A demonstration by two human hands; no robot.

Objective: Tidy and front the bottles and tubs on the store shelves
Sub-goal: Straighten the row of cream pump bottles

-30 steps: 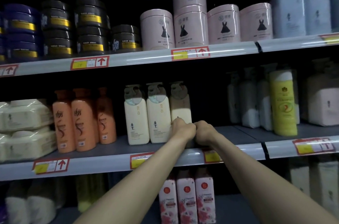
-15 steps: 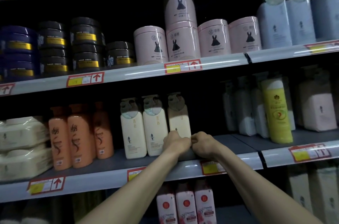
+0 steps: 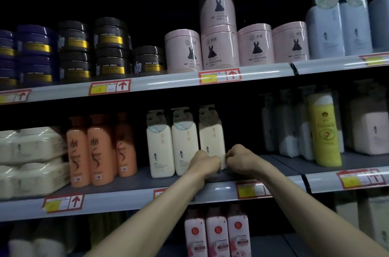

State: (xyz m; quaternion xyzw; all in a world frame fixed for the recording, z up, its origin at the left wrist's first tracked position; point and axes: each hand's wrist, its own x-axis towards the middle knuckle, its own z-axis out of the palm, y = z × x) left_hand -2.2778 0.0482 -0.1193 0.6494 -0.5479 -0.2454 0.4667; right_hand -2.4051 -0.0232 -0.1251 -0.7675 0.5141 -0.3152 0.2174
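Since earlier, both fists have parted slightly: my left hand (image 3: 205, 163) and right hand (image 3: 240, 157) clasp the cream bottle (image 3: 211, 141), hiding its base; fingertips unseen

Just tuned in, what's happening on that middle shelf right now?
A person is fronting stock. The left hand and right hand grip the lower part of the rightmost cream bottle in a row of three on the middle shelf. It stands upright, set slightly behind its two neighbours. The orange bottles to the left are untouched.
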